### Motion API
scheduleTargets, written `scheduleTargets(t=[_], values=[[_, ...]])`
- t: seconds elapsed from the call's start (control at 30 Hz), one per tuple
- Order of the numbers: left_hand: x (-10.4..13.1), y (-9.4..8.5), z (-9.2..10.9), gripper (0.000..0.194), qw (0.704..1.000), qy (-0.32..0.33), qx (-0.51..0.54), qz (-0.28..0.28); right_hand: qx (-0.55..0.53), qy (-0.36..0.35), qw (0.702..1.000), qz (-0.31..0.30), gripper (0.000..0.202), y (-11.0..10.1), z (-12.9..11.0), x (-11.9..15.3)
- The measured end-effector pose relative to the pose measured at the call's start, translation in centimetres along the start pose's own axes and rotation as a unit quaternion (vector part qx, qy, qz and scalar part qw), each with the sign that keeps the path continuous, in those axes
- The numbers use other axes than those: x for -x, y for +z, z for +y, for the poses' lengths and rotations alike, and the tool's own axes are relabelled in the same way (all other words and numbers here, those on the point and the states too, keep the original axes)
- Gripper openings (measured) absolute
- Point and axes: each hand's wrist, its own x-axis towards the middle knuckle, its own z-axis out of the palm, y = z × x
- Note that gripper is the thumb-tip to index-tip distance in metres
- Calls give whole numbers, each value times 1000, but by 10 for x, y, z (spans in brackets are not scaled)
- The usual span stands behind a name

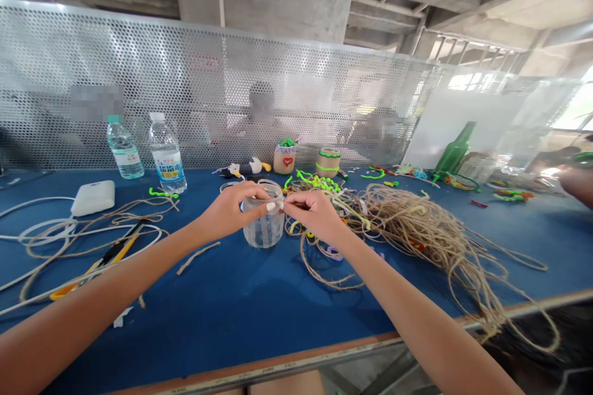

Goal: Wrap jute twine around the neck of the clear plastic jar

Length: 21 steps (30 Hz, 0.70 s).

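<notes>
A clear glass jar [263, 231] stands on the blue table in front of me, with pale vertical strips on its side. My left hand [236, 207] is closed at the jar's rim, its thumb bent across the near side. My right hand [315, 213] is in a pinch at the rim's right, its fingertips almost meeting the left ones. A tiny whitish bit shows between the two hands; what the right fingers pinch is too small to name. Just right of the jar, a big tangle of jute twine [407, 216] spreads over the table, with green pipe cleaners [319, 181] among it.
Behind stand two twine-wrapped jars, one with a red heart [288, 162], one with green bands [328, 163]. At left are two water bottles [125, 148] [167, 157], a white box [93, 197], cables and yellow-handled scissors [99, 265]. A green bottle [456, 148] and another person's hand [577, 182] are right.
</notes>
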Motion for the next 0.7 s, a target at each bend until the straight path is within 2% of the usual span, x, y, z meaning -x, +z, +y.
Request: scheduleTargets(t=[0.13, 0.27, 0.43, 0.5, 0.7], values=[[-1, 1, -2, 27, 999, 8, -35, 1, 35, -6, 999, 32, 20, 4, -6, 1], [-3, -5, -9, 23, 996, 38, -77, -9, 84, 7, 996, 41, 31, 7, -6, 2], [-6, -19, -10, 30, 994, 41, -38, -96, 56, 23, 997, 43, 32, 13, -3, 2], [-6, -20, -8, 33, 993, 38, -27, -110, 58, 21, 997, 46, 32, 14, -3, 2], [-4, -7, -10, 28, 997, 30, -64, -26, 73, 12, 995, 60, 36, 14, -2, 0]])
